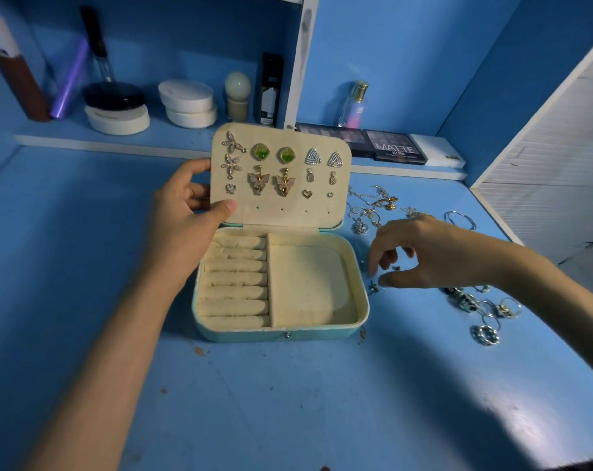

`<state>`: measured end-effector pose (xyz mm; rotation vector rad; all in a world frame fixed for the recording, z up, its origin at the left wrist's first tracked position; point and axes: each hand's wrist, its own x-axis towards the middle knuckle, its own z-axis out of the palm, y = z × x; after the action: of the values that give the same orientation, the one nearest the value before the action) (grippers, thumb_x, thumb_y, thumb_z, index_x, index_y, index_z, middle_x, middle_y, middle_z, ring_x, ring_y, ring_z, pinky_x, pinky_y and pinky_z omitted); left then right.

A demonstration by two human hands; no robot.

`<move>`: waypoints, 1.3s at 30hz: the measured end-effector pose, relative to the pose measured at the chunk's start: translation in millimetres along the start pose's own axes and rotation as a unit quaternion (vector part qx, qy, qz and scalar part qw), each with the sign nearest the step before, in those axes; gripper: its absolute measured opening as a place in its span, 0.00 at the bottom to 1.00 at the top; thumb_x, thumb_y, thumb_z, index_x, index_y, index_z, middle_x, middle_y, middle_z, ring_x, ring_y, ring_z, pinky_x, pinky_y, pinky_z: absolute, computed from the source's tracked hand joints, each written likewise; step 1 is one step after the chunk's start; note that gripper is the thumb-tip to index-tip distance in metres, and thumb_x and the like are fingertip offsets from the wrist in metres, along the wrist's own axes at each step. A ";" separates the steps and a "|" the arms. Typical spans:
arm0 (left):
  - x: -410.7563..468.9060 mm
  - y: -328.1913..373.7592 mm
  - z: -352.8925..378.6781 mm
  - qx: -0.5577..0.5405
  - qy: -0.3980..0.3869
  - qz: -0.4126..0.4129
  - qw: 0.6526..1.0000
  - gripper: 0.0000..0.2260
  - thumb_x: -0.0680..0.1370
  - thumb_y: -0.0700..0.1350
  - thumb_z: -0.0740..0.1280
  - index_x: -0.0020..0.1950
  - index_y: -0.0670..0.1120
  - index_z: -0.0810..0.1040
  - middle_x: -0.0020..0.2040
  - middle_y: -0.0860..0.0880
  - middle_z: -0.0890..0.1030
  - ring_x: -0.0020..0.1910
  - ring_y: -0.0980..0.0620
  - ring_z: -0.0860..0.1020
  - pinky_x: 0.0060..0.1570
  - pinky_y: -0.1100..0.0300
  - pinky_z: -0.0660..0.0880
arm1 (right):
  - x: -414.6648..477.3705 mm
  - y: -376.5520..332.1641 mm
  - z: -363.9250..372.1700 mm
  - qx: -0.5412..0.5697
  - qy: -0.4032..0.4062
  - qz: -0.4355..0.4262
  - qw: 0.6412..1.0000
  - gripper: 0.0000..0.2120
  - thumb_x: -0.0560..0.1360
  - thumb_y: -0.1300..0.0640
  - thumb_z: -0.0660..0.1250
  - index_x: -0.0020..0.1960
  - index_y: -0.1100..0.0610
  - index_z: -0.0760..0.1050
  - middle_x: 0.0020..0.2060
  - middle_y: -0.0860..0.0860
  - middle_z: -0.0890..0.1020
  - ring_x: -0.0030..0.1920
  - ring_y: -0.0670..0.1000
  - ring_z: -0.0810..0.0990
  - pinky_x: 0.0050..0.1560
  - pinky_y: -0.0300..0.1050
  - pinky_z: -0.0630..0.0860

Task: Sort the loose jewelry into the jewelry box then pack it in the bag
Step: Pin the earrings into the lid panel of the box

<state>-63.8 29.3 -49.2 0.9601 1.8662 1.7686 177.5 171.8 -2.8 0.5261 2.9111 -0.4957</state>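
The box [278, 334] sits open in the middle of the table [288, 402], its lid [278, 212] standing up toward the back edge. Earrings [260, 152] are pinned in rows on the lid's inner face. The tray below has ring rolls on the left and a bare compartment on the right.

The left hand [186, 215] grips the lid's left edge, thumb on the inner face and fingers behind it. The right hand [434, 253] hovers just right of the box, fingers loosely bent and apart. A small stud [373, 287] lies on the table just below its thumb tip; I cannot tell whether the hand touches it.

Rings [485, 334] lie scattered near the right edge. Chains [373, 205] and a bangle [460, 219] lie toward the back right corner. A palette [395, 149] rests along the back edge.
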 end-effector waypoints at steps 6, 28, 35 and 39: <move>0.6 -0.7 -0.5 -0.001 0.001 0.003 1.000 0.18 0.73 0.34 0.70 0.55 0.54 0.73 0.40 0.54 0.78 0.34 0.64 0.77 0.37 0.69 0.76 | -0.5 -0.1 5.0 -0.011 -0.024 0.001 1.000 0.06 0.70 0.55 0.73 0.47 0.48 0.80 0.40 0.42 0.78 0.45 0.42 0.74 0.44 0.27 0.67; 0.2 -0.5 -0.5 0.001 0.000 -0.003 1.000 0.18 0.73 0.34 0.70 0.56 0.53 0.73 0.41 0.55 0.79 0.39 0.58 0.77 0.43 0.61 0.76 | -3.7 10.0 6.3 0.018 0.029 0.056 0.998 0.07 0.70 0.59 0.71 0.44 0.47 0.78 0.33 0.42 0.78 0.38 0.41 0.76 0.40 0.27 0.68; 0.4 -0.4 -0.3 -0.002 0.000 0.000 1.000 0.18 0.73 0.34 0.70 0.55 0.54 0.73 0.41 0.56 0.79 0.36 0.63 0.77 0.39 0.66 0.77 | 0.5 4.5 7.5 -0.026 0.044 0.085 0.995 0.04 0.69 0.49 0.71 0.38 0.43 0.76 0.33 0.40 0.77 0.37 0.42 0.77 0.45 0.43 0.75; 0.3 0.0 -0.7 -0.002 0.000 0.000 1.000 0.18 0.73 0.34 0.70 0.55 0.54 0.73 0.41 0.55 0.79 0.38 0.61 0.78 0.41 0.64 0.77 | -0.6 2.6 5.4 -0.050 0.040 0.096 0.993 0.06 0.70 0.47 0.70 0.42 0.48 0.80 0.35 0.41 0.78 0.38 0.42 0.76 0.45 0.43 0.75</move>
<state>-64.5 29.1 -49.1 0.9579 1.8623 1.7724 179.4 172.1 -8.5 0.8178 2.8999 -0.3079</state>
